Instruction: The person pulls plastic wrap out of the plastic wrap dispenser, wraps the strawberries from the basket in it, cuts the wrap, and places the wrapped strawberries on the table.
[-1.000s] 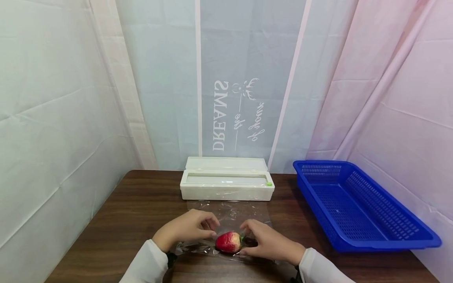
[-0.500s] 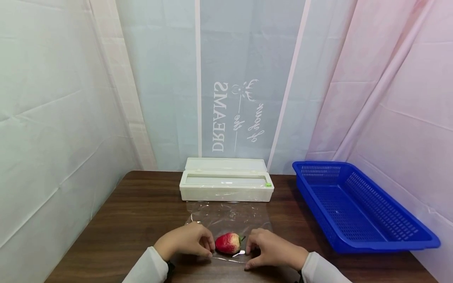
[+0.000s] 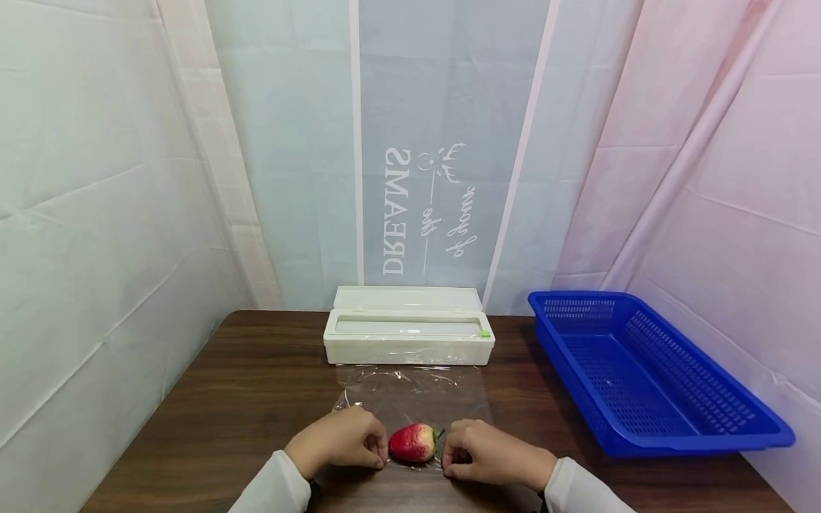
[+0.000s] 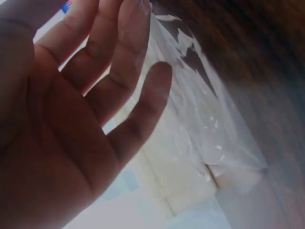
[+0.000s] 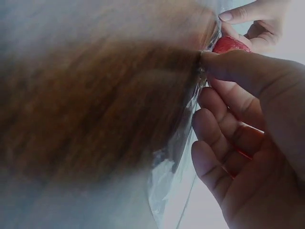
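A red and cream strawberry (image 3: pixel 412 442), with a dark green stem pointing right, lies on a sheet of clear cling film (image 3: pixel 417 392). The film stretches out from the front of a white cling film dispenser (image 3: pixel 410 349), whose lid is raised. To the strawberry's left, my left hand (image 3: pixel 343 440) pinches the film's near edge, thumb and forefinger together. My right hand (image 3: pixel 490 452) does likewise on the right, by the stem. In the right wrist view, thumb and forefinger meet on the film edge (image 5: pixel 190 100); the left wrist view shows film (image 4: pixel 200 109) by the fingertips.
A blue perforated basket (image 3: pixel 577 399) stands on the right side of the brown wooden table (image 3: pixel 244 399). Behind the dispenser hangs a pale printed curtain (image 3: pixel 449 107). White cloth walls (image 3: pixel 96 214) rise at both sides. A small green slider (image 3: pixel 484 334) sits on the dispenser's right end.
Both hands have moved from right around the strawberry to the film's near edge, lower and a little outward. Their fingertips have closed on it. The strawberry stays almost where it was.
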### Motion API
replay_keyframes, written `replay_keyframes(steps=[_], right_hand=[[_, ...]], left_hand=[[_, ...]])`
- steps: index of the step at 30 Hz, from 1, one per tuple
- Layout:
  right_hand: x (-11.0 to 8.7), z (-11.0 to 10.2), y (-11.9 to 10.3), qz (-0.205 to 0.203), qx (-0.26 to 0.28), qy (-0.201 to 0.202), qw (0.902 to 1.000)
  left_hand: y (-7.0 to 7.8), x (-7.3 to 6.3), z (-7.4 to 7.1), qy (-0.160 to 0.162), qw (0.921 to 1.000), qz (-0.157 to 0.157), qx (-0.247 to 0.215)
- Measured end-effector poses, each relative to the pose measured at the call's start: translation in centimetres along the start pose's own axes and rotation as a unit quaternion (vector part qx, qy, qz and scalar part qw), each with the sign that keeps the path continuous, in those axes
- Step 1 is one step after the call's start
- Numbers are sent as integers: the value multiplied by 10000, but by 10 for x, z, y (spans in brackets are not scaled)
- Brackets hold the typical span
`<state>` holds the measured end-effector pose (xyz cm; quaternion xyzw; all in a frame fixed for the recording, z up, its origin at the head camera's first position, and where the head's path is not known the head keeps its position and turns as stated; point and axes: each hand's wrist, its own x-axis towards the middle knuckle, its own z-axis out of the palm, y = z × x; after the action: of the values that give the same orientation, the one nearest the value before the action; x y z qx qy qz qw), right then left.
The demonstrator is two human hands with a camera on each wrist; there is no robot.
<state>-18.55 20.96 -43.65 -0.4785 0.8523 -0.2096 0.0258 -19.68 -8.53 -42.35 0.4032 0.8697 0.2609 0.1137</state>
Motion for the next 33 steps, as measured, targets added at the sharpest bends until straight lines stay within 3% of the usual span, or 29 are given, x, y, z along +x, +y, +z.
replay_keyframes(steps=[5, 10, 13, 20, 25, 33], right_hand=[[-1, -1, -1, -2, 14, -13, 10000], [-2, -1, -2, 183, 168, -78, 9997], [-2, 0, -2, 178, 195, -91, 9996], [0, 0, -1, -90, -15, -84, 9999], [-1, -1, -2, 23, -174, -64, 9998], [-2, -1, -3, 444, 468, 116, 9979]], left_hand=[[-2, -1, -3, 14, 9996, 195, -185], [-1, -3, -2, -14, 9987, 23, -510], [2, -4, -1, -54, 9990, -48, -433], [2, -1, 0, -89, 9998, 147, -106], [-1, 0, -1, -9, 9996, 272, -105], [-2, -1, -3, 141, 9992, 144, -338]])
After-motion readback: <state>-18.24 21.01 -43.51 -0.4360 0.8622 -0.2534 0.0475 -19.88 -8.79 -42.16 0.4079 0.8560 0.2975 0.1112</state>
